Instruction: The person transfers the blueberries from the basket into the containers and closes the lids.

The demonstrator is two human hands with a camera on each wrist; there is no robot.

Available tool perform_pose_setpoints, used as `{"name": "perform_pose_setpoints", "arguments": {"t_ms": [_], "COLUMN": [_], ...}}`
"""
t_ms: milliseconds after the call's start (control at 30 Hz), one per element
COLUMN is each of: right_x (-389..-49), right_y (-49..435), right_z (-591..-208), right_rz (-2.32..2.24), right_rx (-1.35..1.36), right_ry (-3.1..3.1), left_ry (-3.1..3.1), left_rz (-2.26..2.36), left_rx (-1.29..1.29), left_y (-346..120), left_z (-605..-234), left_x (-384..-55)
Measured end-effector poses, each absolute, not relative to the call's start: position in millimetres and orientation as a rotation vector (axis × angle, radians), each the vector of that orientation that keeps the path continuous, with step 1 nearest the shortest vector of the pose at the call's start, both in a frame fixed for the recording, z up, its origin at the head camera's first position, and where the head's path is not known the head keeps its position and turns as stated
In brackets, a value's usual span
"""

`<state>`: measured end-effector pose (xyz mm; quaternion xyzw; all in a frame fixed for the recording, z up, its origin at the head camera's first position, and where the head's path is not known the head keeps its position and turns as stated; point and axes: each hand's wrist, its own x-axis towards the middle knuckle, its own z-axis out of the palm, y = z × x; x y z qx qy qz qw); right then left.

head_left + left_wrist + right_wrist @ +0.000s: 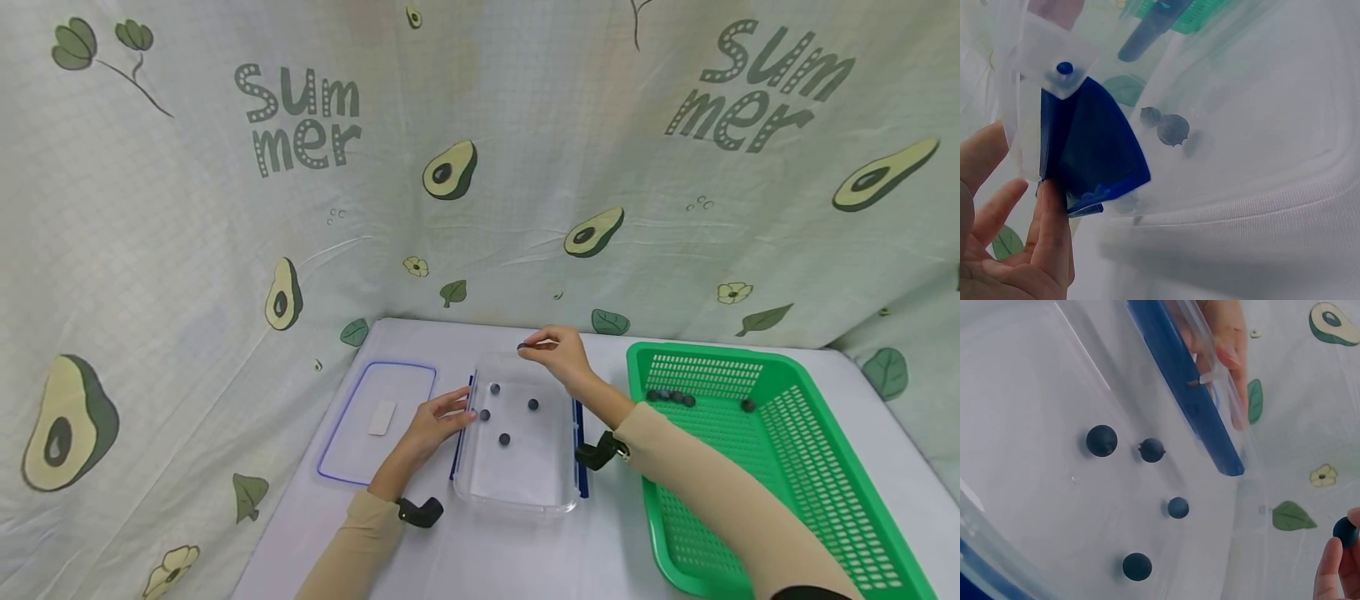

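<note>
A clear plastic container (517, 492) with blue side latches (1094, 144) stands on the table. Several blueberries (533, 405) lie spread over its floor; the right wrist view shows them larger, one blueberry (1102, 440) near the middle. My left hand (438, 421) rests against the container's left side, its fairly straight fingers touching the latch there. Above the container's far end, my right hand (558, 354) pinches a single blueberry (1345, 532) between thumb and fingers.
To the right stands a green plastic basket (652, 517) with several blueberries (677, 397) near its far end. A clear lid with a blue rim (348, 479) lies left of the container, a small white rectangle (382, 418) on it. A printed curtain (510, 275) hangs behind the table.
</note>
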<state>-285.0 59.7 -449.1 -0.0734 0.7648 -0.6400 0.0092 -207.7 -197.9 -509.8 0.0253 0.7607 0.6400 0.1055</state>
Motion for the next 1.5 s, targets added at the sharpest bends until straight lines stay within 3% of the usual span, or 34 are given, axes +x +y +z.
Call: {"name": "perform_pose_setpoints", "arguments": {"t_ms": [500,833,1500], "right_x": [-294,-292,-290], "right_y": [36,23,11], "right_z": [-467,-475,-492], "right_rz": [-1.961,-1.913,-1.733], "right_rx": [-0.206,-0.247,-0.197], "right_ry": [2.433,2.399,2.382], "left_ry": [2.198,2.177,2.132], "left_rz": [1.933,1.941,1.947], "left_rx": [0.062,0.083,0.092], "left_y": [-202,-199,-199], "left_z": [-526,-500,-496], "left_x": [-216,-201,-202]}}
